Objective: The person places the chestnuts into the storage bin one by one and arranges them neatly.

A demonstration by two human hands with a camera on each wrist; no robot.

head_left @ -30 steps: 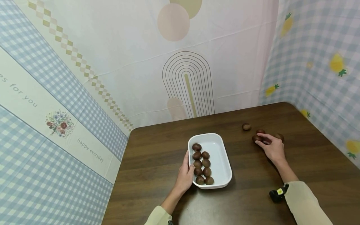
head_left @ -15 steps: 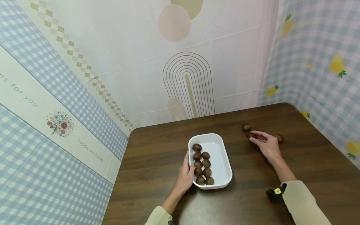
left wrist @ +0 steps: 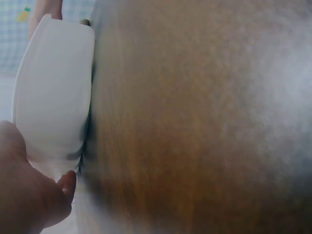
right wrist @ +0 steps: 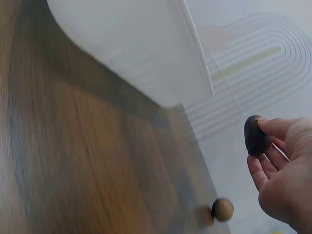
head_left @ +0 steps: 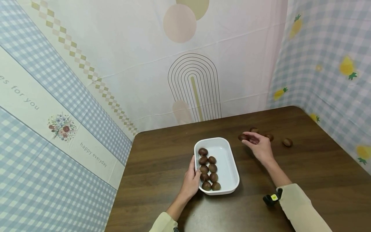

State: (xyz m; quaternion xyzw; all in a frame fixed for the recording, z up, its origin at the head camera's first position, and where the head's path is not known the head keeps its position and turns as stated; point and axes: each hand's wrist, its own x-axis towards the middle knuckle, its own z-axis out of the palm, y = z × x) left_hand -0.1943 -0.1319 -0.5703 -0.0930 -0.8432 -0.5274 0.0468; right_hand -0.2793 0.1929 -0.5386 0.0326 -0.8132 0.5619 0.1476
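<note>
A white rectangular dish stands on the brown table, with two rows of brown chestnuts along its left side. My left hand holds the dish by its left wall, the thumb at the rim. To the right of the dish, my right hand pinches one dark chestnut between thumb and fingers, above the table. Behind and beside this hand lie three loose chestnuts: one at the back, one partly hidden by the hand, and one farther right.
The wooden table ends at a patterned cloth backdrop. Checked cloths hang at the left and right sides. A small black device sits at my right wrist, by the sleeve cuff.
My right hand has picked a chestnut from the group at the right and carried it left toward the dish. The left hand and dish have stayed in place.
</note>
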